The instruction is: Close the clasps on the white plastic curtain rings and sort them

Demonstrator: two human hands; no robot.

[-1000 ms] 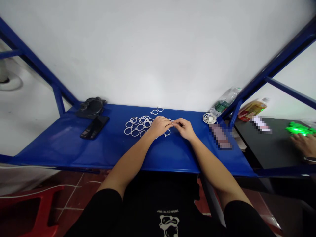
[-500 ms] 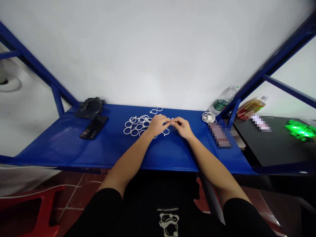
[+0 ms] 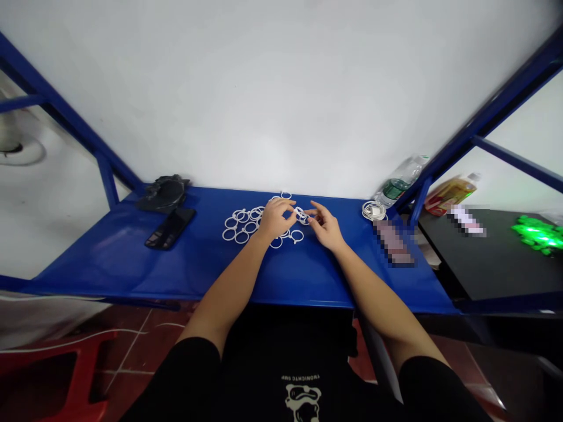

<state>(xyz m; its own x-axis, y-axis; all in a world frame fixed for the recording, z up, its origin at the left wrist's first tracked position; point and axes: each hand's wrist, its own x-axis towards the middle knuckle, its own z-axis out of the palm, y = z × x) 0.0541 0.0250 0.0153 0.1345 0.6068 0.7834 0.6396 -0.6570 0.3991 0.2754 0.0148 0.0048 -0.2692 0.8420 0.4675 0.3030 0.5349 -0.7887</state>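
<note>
Several white curtain rings [image 3: 229, 234] with small eyelets lie in a cluster on the blue table [image 3: 211, 269]. My left hand [image 3: 276, 220] is over the right part of the cluster, covering some rings. Its thumb and forefinger are parted. My right hand [image 3: 328, 230] faces it with fingers spread. Between the two hands sit a few overlapping white rings [image 3: 301, 214], close to the fingertips of both; whether any fingertip touches them is hard to tell. Nearer to me lies one more ring [image 3: 297, 236], its eyelet pointing down-left.
A black phone [image 3: 170, 228] and a dark crumpled item [image 3: 165, 192] lie on the left. To the right are a coiled white cable [image 3: 373, 211], a plastic bottle [image 3: 398, 186] and a blurred flat item [image 3: 393, 242]. Blue frame bars [image 3: 424, 199] rise at both sides.
My fingertips were pinched together between the hands; now the fingers have parted and the hands are slightly further apart. White rings show in the gap. The view has shifted a little.
</note>
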